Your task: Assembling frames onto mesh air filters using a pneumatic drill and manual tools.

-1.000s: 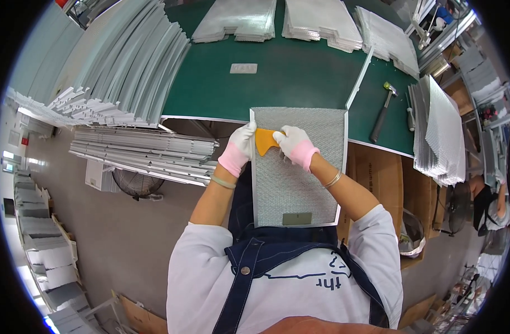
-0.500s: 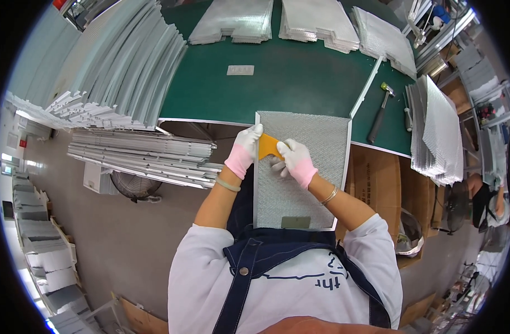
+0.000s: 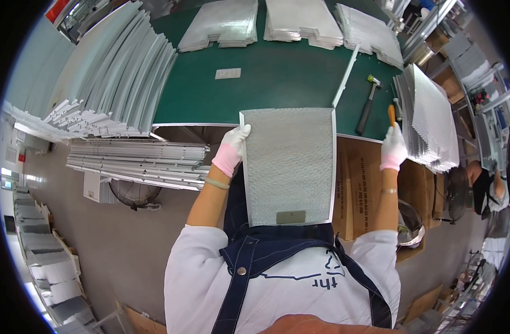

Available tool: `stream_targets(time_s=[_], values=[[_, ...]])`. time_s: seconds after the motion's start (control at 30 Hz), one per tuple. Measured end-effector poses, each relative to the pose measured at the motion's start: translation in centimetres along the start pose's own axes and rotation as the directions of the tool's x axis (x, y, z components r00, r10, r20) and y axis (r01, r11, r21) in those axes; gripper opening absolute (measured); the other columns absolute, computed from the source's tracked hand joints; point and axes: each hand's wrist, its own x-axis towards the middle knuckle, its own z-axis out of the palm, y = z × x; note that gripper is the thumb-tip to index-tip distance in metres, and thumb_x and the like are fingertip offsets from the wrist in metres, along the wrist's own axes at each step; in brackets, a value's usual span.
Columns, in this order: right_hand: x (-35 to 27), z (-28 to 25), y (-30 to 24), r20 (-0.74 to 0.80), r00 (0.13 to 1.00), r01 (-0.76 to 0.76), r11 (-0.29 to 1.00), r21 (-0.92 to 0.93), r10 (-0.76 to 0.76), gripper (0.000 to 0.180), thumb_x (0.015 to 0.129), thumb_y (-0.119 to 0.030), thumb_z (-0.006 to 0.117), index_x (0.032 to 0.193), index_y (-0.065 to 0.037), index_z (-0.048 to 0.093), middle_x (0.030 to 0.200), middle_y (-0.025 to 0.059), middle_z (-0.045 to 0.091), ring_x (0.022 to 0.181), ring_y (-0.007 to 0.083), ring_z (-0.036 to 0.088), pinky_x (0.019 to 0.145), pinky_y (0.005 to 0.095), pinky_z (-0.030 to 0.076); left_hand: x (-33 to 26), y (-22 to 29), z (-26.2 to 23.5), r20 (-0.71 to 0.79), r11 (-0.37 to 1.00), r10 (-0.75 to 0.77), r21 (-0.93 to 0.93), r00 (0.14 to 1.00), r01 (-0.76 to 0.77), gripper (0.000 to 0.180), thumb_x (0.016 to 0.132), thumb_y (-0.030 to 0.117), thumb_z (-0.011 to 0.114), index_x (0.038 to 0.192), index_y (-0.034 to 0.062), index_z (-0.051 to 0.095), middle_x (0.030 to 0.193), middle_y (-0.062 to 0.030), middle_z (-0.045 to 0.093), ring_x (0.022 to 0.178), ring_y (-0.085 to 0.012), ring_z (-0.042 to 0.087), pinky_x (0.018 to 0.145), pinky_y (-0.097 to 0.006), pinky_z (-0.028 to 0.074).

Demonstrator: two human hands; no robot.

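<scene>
A rectangular silver mesh filter panel point(image 3: 291, 161) with a thin white frame rests against my front, its far end at the table's edge. My left hand point(image 3: 232, 149), in a white and pink glove, is closed on the panel's left frame edge near the far corner. Off to the right, my right hand point(image 3: 394, 148), gloved alike, grips an orange scraper point(image 3: 392, 114) beside a stack of mesh sheets point(image 3: 430, 119). A hammer point(image 3: 368, 106) with a dark handle lies just left of that hand. From the panel's far right corner a white frame strip point(image 3: 346, 75) slants away across the table.
Several stacks of silver mesh sheets point(image 3: 218, 25) line the far side of the green table point(image 3: 266, 89). Tall white frame pieces point(image 3: 116, 72) crowd the left, with more strips point(image 3: 138, 158) below. Cardboard boxes point(image 3: 358, 189) stand under the table at right. A floor fan point(image 3: 135, 192) sits lower left.
My right hand has left the panel's left edge and swung right with the orange scraper to the table's right side. My left hand stays on the frame edge. The whole view has shifted slightly.
</scene>
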Motion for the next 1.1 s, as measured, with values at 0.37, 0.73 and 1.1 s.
stream_targets(time_s=[0.37,0.73,1.1], values=[[0.2,-2.7,-9.1,0.553,0.816,-0.214,0.801,0.560,-0.169,0.040,0.092,-0.039,0.053,0.108,-0.003,0.057,0.084,0.0066,0.061,0.069,0.0197,0.057,0.063,0.0310,0.047,-4.0,3.2,4.8,0.131,0.963,0.162,0.194,0.978,-0.185,0.034,0.095,0.025,0.050,0.114,-0.0039,0.053,0.101,-0.0027,0.060,0.089,-0.0094,0.055,0.081,-0.023,0.043],[-1.1,-7.6,-11.0,0.528,0.763,-0.455,0.270,0.848,-0.373,0.018,0.093,-0.021,0.055,0.092,-0.004,0.052,0.078,-0.0051,0.044,0.075,0.0034,0.039,0.066,0.0201,0.038,-6.0,7.6,8.6,0.082,0.830,0.422,0.367,0.903,-0.421,0.033,0.091,0.015,0.056,0.115,-0.0075,0.053,0.105,-0.0113,0.062,0.094,-0.0146,0.058,0.086,-0.025,0.044],[-1.9,-10.3,-8.6,0.584,0.689,-0.597,0.121,0.793,-0.428,0.029,0.092,-0.026,0.057,0.107,-0.002,0.052,0.087,-0.0012,0.052,0.074,0.0040,0.045,0.068,0.0207,0.041,-4.1,6.6,8.3,0.126,0.884,0.314,0.323,0.941,-0.338,0.023,0.090,0.012,0.054,0.107,-0.0035,0.056,0.094,-0.0036,0.059,0.086,-0.0090,0.054,0.081,-0.022,0.042]])
